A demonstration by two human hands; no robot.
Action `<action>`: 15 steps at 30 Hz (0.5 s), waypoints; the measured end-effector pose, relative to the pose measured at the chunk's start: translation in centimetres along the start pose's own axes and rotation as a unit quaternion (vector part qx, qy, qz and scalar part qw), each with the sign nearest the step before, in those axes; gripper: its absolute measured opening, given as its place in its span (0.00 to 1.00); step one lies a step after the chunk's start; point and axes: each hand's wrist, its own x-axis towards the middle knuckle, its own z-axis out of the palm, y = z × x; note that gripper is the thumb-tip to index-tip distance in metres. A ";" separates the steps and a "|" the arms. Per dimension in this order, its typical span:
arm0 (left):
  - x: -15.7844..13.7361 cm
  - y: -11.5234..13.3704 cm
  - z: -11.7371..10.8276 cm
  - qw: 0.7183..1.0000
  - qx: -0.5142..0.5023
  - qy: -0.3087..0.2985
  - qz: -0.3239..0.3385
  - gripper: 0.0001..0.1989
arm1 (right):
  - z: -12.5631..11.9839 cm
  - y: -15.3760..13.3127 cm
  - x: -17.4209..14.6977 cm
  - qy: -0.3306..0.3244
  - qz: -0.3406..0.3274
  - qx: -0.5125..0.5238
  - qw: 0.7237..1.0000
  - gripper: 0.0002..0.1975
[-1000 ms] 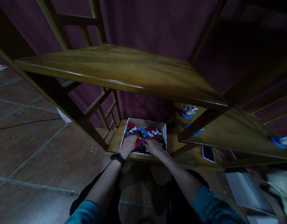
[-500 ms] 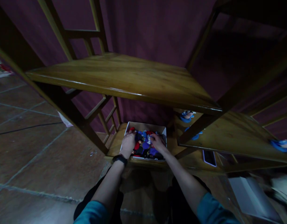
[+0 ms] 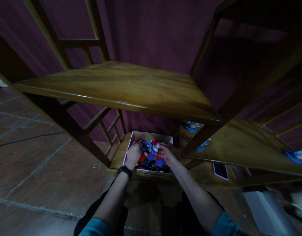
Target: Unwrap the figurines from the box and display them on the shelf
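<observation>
A white cardboard box (image 3: 127,156) stands on the low wooden shelf, filled with small red, blue, purple and black figures (image 3: 151,156) that look soft or rubbery. My left hand (image 3: 134,155), with a dark band on the wrist, reaches into its left side. Those fingers curl down among the pieces, and whatever they grip is hidden. Over the right side of the box is my right hand (image 3: 167,156), its fingers apart and close above the pieces, with nothing visible held.
Above the box runs a wooden shelf board (image 3: 121,87). To the right, blue figures (image 3: 192,126) sit on another shelf (image 3: 241,144), with one more figure (image 3: 297,156) farther along. A phone (image 3: 220,171) lies lower down. A pale box-like object (image 3: 264,209) is at bottom right.
My right hand's fingers have spread apart from a tighter pose over the figures. The left hand stays at the box's left side. The whole view has shifted slightly.
</observation>
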 end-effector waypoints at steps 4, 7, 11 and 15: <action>0.4 -0.1 -0.8 0.957 -0.282 -0.052 -0.037 0.06 | 0.4 0.0 -0.1 -0.016 -0.013 0.023 1.000 0.12; 0.3 0.4 -0.8 0.888 -0.448 -0.098 -0.039 0.09 | 0.9 -0.1 -0.2 -0.029 -0.013 0.048 0.998 0.11; -0.1 1.0 -0.6 0.846 -0.517 -0.125 -0.041 0.13 | 1.4 -0.3 -0.4 -0.050 -0.033 0.065 0.996 0.11; -0.5 1.1 -0.4 0.827 -0.539 -0.120 -0.102 0.15 | 1.5 -0.3 -0.4 -0.046 -0.057 0.066 0.995 0.12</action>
